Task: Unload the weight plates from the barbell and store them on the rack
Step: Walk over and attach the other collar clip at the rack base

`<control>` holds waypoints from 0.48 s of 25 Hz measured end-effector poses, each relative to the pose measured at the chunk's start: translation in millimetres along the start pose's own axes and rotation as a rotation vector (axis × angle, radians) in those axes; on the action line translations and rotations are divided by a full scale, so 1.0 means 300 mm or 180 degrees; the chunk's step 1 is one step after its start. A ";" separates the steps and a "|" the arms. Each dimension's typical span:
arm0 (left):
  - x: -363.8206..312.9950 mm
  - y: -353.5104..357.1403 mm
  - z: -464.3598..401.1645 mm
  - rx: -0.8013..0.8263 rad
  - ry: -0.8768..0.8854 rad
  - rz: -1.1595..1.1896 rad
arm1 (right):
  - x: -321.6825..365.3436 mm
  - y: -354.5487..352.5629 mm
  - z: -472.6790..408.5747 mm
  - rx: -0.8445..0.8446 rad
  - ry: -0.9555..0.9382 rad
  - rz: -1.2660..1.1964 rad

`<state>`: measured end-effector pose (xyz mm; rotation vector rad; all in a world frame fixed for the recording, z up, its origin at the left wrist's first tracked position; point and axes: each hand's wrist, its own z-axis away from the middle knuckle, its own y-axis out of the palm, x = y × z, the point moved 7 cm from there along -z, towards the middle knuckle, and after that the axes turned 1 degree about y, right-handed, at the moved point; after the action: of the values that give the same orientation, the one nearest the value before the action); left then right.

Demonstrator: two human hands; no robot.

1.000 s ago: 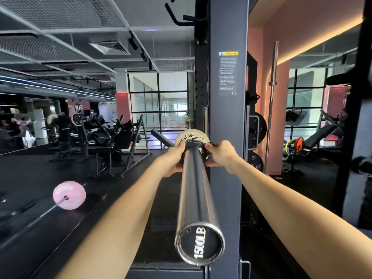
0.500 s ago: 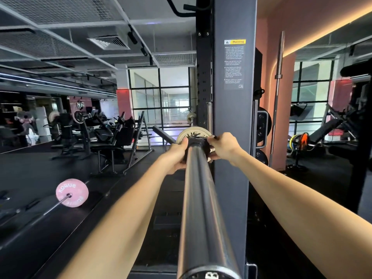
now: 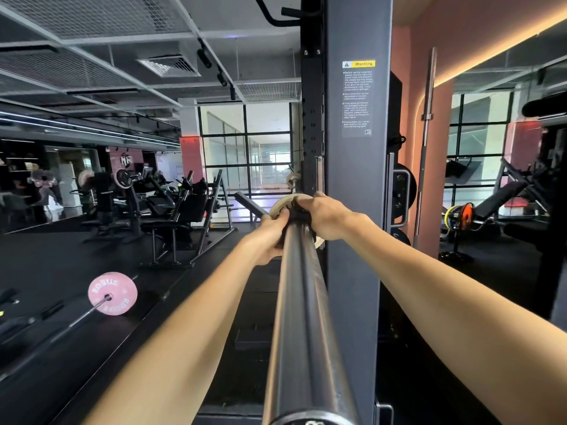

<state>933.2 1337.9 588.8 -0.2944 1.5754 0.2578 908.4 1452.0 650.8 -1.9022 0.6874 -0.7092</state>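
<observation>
Two bare arms reach out along the sleeve (image 3: 302, 317), and your hands meet at its far end. Far left on the floor lies another bar with a pink plate (image 3: 112, 293), well apart from you. Your left hand (image 3: 267, 237) closes on the left side of the dark collar (image 3: 295, 212) that sits against the pale plate (image 3: 283, 204). That plate is still on the bar, just beyond your fingers, its rim showing above and left of them. Your right hand (image 3: 325, 216) wraps over the collar's top and right side, fingers curled shut on it. Just right of the sleeve stands the grey upright (image 3: 357, 185), with dark plates (image 3: 402, 191) stored behind it.
</observation>
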 end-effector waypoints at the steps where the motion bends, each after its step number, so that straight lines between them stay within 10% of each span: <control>1: -0.001 0.002 0.000 0.0025 -0.0035 0.0030 | 0.014 -0.004 -0.004 0.0051 -0.0039 0.0063; 12: -0.062 0.053 -0.003 0.0185 -0.0012 -0.0058 | -0.054 0.004 -0.025 -0.0168 0.0091 -0.0801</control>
<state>927.2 1353.2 607.2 -0.2627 1.5730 0.1980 892.0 1458.8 649.6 -2.0524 0.4928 -0.8845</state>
